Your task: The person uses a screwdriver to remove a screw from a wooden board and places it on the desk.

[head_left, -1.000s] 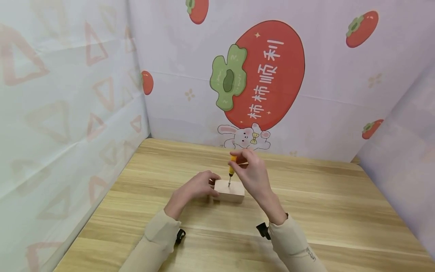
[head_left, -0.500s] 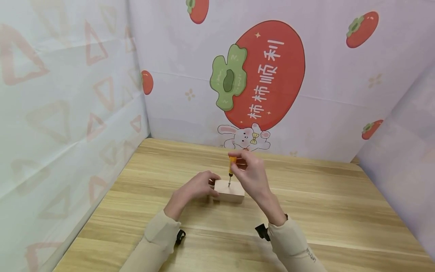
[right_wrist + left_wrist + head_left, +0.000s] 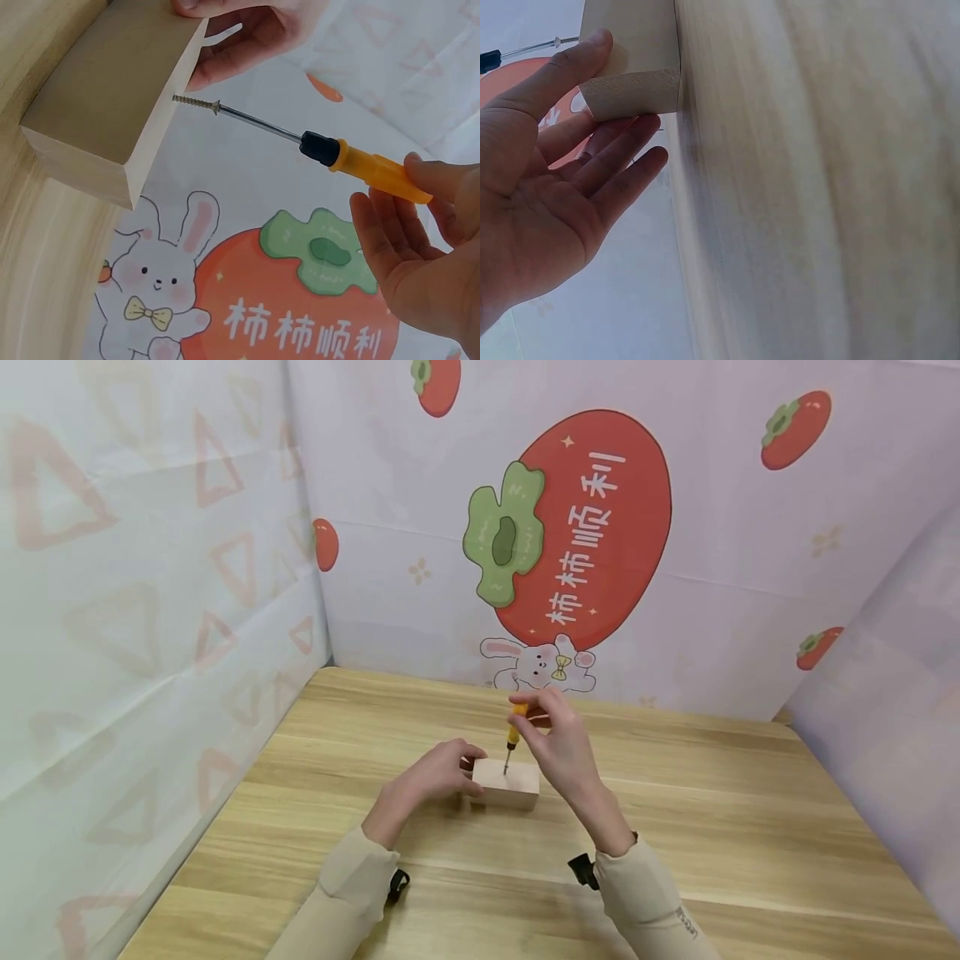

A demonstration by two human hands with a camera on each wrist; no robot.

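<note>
A pale wooden block [image 3: 504, 783] lies on the table, its left end gripped between the thumb and fingers of my left hand [image 3: 438, 770]. In the left wrist view the thumb presses the block's [image 3: 634, 45] upper side. My right hand [image 3: 561, 747] pinches the yellow handle of a screwdriver [image 3: 375, 171] near its end. The shaft runs down to a screw [image 3: 196, 103], whose tip is in the block's top face. Most of the screw's thread shows above the wood, and the screwdriver tip meets its head.
The wood-grain table [image 3: 675, 810] extends around both arms. A back wall sheet [image 3: 405, 610] with printed persimmons and a rabbit stands behind it, with patterned sheets at left and right. Black straps sit at both wrists.
The right hand's fingers shift on the screwdriver handle, and the handle's top tilts slightly to the right. The left hand and block stay in place.
</note>
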